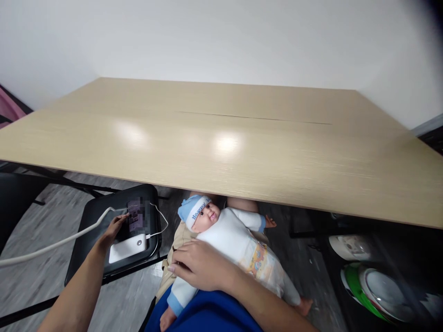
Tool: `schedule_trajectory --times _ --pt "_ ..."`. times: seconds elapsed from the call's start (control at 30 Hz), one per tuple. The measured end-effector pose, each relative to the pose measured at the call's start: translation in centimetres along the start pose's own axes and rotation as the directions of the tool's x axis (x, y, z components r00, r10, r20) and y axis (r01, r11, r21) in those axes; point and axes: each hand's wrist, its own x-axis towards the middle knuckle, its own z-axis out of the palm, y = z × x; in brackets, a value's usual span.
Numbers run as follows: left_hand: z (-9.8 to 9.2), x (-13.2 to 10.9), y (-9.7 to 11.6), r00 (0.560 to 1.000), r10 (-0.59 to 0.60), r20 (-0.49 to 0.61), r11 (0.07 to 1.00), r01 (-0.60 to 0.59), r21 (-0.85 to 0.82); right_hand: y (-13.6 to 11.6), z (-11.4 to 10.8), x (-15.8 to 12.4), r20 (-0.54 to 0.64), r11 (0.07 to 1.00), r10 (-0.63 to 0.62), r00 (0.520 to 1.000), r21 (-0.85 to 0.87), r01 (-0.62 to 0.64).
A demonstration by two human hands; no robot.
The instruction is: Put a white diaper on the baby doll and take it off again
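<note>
A baby doll (224,230) in a white top, a printed diaper and a light-blue and white cap lies face up across my lap. My right hand (200,265) rests over its upper arm and chest, palm down, with the fingers loosely laid out. Off to the left, my left hand (116,227) reaches over a black chair seat (90,230). Its fingertips are pinched at the edge of a flat phone-like device (134,216) whose screen is pixelated. A white power bank (127,248) lies beside it, and a thin white cable loops from it towards the device.
A pale wooden table (242,152) spans the view in front, its near edge overhanging the doll's head. A thick white cable (51,253) crosses the left side. Under the table at right sit a green-rimmed round item (377,293) and a white item (349,246).
</note>
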Motion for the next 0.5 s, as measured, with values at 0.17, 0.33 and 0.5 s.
schedule_trajectory --times 0.17,0.33,0.5 --pt "-0.6 -0.1 -0.2 0.998 -0.026 0.050 0.998 0.028 -0.050 0.0 0.0 0.0 0.008 1.000 0.008 1.000 0.002 -0.008" --pt "-1.3 -0.6 -0.4 0.994 -0.035 0.102 0.997 0.043 -0.072 -0.2 -0.1 0.0 -0.003 1.000 0.008 1.000 0.003 -0.008" --pt "-1.5 -0.8 -0.4 0.993 -0.033 0.110 0.998 0.038 -0.044 -0.2 -0.2 0.0 0.005 1.000 0.017 1.000 0.015 -0.017"
